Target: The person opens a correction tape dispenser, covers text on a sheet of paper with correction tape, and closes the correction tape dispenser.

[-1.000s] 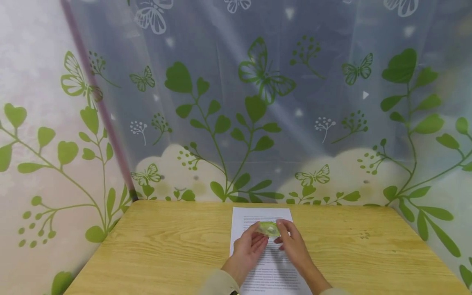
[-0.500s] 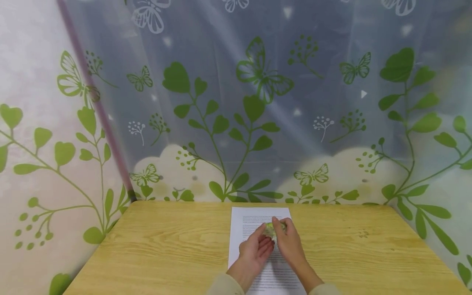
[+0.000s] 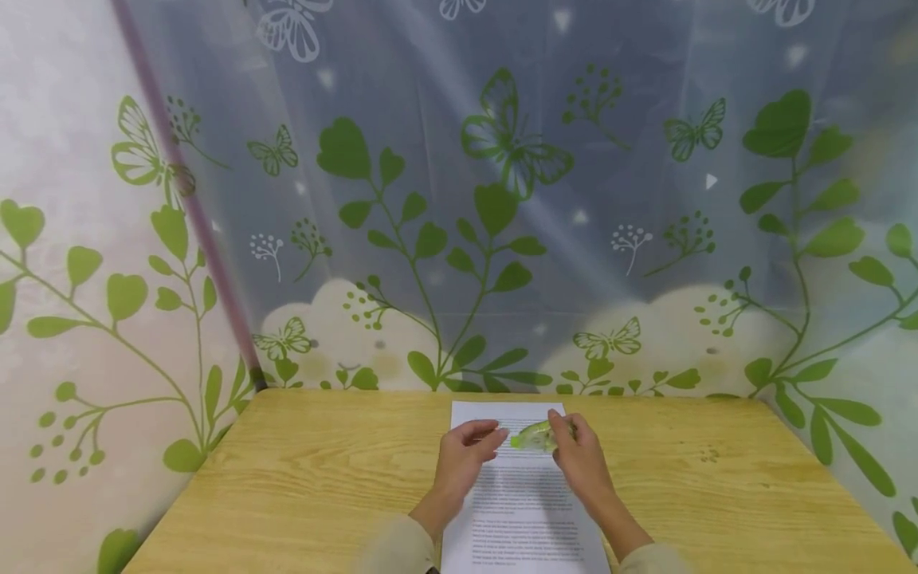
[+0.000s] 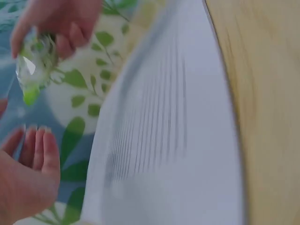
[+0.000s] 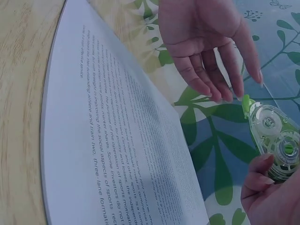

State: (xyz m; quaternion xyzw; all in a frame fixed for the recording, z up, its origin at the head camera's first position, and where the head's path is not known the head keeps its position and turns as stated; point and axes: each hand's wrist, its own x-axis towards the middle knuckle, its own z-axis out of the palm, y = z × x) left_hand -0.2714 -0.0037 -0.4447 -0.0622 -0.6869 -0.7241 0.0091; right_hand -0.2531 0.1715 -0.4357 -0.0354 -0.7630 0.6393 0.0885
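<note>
Over the printed sheet (image 3: 523, 510), my right hand (image 3: 582, 461) grips the tape dispenser (image 5: 271, 124) rearward, apparently leaving its green tip (image 5: 246, 106) free, while my left hand (image 3: 457, 464) holds nothing.

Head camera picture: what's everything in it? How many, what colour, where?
correction tape: one, clear and green, over the paper
paper: one page showing, white with dark print, on the table
table: one, light wood, under the paper
curtain: count unclear, blue and pale with green leaves, around the table
corner strip: one, purple, back left
sleeves: two, cream, bottom edge
left hand: one, bare, near the correction tape's tip
right hand: one, bare, holding the correction tape
</note>
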